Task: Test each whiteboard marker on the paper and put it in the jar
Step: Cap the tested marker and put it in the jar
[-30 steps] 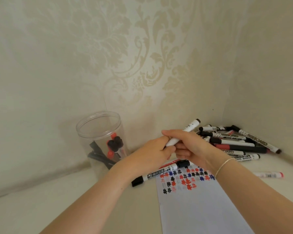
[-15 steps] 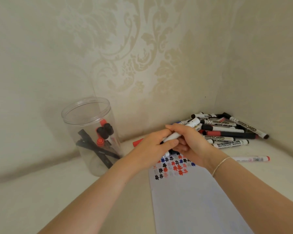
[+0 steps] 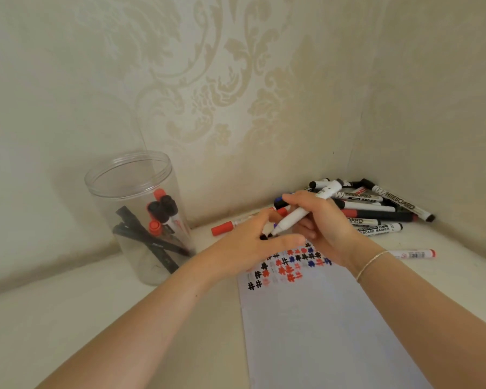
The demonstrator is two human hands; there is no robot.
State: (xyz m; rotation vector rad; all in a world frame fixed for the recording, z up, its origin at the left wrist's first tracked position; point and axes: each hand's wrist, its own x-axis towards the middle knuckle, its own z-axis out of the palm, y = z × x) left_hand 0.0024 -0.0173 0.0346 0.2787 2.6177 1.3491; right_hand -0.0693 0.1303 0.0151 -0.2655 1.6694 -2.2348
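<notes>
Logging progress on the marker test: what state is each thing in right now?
Marker in hand: uncapped, tip near paper.
Right hand: grips that marker.
Left hand: over the paper's top edge; whether it holds the cap is unclear.
Jar: open, upright, several markers inside.
Paper: flat, hash marks along top.
Marker pile: capped, heaped in the corner.

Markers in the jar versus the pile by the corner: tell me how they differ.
The markers in the jar stand leaning inside the clear jar, caps mostly up; the pile of markers lies flat, crisscrossed on the surface by the wall corner. The jar's group is smaller than the pile. Both mix black and red caps on similar barrels.
</notes>
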